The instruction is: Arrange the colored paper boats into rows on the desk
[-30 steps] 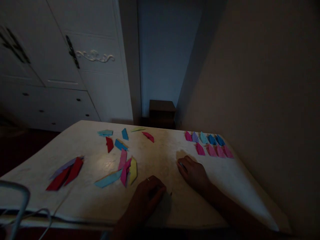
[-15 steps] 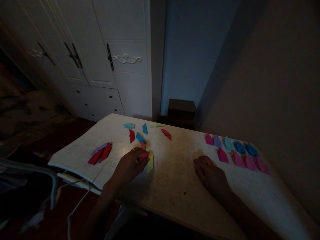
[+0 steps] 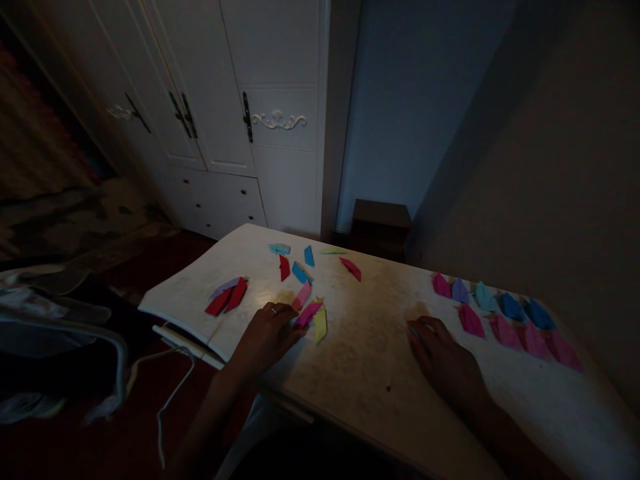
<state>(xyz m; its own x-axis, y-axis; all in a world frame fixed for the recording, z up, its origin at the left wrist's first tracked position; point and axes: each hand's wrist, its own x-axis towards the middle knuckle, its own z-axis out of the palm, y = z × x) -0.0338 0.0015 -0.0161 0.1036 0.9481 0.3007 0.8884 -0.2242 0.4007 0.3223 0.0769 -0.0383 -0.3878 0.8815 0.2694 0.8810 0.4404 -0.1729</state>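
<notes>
My left hand (image 3: 273, 335), with a ring on one finger, is over the table's near middle. Its fingers are closed on the edge of a magenta folded paper piece (image 3: 309, 315). Right beside that lie a yellow folded piece (image 3: 321, 323) and a pink one (image 3: 301, 295). My right hand (image 3: 447, 360) rests on the tabletop with its fingers curled inward; whatever may be under them is hidden. To its right, folded paper pieces in pink, purple and blue stand in two rows, among them a magenta piece (image 3: 471, 321) nearest the hand.
On the white table (image 3: 360, 373) more folded pieces lie loose: red ones (image 3: 235, 295) at left, blue ones (image 3: 302, 272) and a crimson one (image 3: 351, 269) farther back. A white wardrobe (image 3: 285, 173) and a small brown cabinet (image 3: 383, 215) stand behind. A cable (image 3: 161, 427) hangs at left.
The view has turned left, so everything sits farther right. My left hand has drawn back slightly, uncovering more of the magenta and pink pieces. My right hand stays on the tabletop.
</notes>
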